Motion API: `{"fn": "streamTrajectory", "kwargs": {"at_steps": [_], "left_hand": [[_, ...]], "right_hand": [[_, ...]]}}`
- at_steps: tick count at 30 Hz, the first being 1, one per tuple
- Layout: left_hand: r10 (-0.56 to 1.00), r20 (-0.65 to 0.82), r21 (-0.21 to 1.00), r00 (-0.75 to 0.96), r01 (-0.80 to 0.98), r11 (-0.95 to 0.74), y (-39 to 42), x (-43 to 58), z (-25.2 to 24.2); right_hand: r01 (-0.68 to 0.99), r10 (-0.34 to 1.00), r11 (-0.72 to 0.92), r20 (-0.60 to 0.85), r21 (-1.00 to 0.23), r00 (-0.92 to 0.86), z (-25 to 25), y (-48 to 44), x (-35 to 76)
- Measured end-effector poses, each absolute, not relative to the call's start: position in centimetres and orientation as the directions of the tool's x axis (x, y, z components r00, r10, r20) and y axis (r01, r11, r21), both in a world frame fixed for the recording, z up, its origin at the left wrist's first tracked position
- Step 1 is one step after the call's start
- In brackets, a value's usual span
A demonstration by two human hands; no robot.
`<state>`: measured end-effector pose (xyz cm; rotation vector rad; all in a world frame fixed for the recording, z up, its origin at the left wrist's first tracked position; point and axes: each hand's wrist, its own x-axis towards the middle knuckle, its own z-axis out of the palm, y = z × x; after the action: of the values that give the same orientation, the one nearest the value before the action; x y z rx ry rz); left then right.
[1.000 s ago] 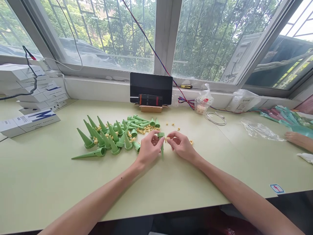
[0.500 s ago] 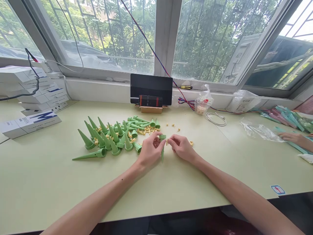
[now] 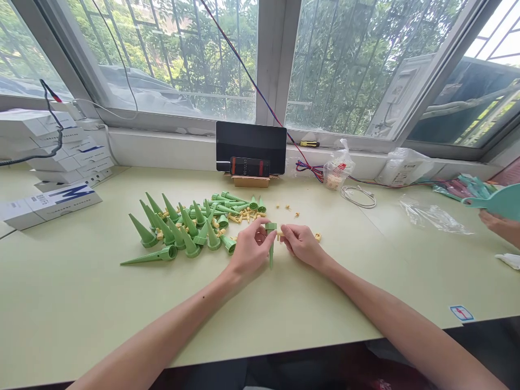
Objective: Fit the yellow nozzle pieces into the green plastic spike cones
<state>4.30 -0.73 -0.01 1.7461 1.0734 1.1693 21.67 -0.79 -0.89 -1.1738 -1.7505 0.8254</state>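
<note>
My left hand (image 3: 252, 244) pinches a green plastic spike (image 3: 271, 252), its wide collar up and its point down. Close on its right, my right hand (image 3: 303, 244) holds a small yellow plastic piece (image 3: 279, 234) between thumb and fingers, against or very near the spike's side; whether they touch I cannot tell. To the left, several green cone spikes (image 3: 190, 244) stand or lie in a pile, with small yellow pieces (image 3: 246, 216) scattered among them. One spike (image 3: 150, 256) lies on its side in front. Another yellow piece (image 3: 318, 237) rests just beyond my right hand.
A tablet (image 3: 252, 138) and a phone (image 3: 249, 167) lean upright on a small cardboard stand at the back. White boxes (image 3: 52, 206) are stacked left. A coiled white cable (image 3: 358, 197) and plastic bags (image 3: 434, 215) lie right, where another person's hand (image 3: 501, 227) holds a turquoise item (image 3: 499, 201).
My right hand has turned the yellow piece slightly beside the spike, which hangs a little straighter. At the right, the other person's hand has lifted a turquoise item.
</note>
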Motion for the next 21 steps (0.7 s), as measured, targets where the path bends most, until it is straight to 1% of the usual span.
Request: {"fn": "streamTrajectory", "kwargs": {"at_steps": [4, 8, 15, 21], "left_hand": [[0.948, 0.264, 0.926, 0.178, 0.228, -0.3, -0.63, 4.25, 0.12], [0.959, 0.229, 0.937, 0.168, 0.228, -0.264, -0.59, 4.22, 0.2], [0.935, 0.296, 0.899, 0.195, 0.272, -0.342, -0.55, 4.26, -0.02], [0.922, 0.312, 0.903, 0.231, 0.229, -0.363, -0.71, 4.17, -0.07]], "right_hand": [[0.321, 0.927, 0.366, 0.314, -0.873, -0.204, -0.87, -0.86, 21.66], [0.278, 0.919, 0.379, 0.323, -0.883, -0.225, -0.99, -0.83, 21.8], [0.337, 0.928, 0.362, 0.3, -0.869, -0.221, -0.87, -0.81, 22.0], [0.369, 0.931, 0.352, 0.283, -0.86, -0.23, -0.95, -0.79, 22.03]]}}
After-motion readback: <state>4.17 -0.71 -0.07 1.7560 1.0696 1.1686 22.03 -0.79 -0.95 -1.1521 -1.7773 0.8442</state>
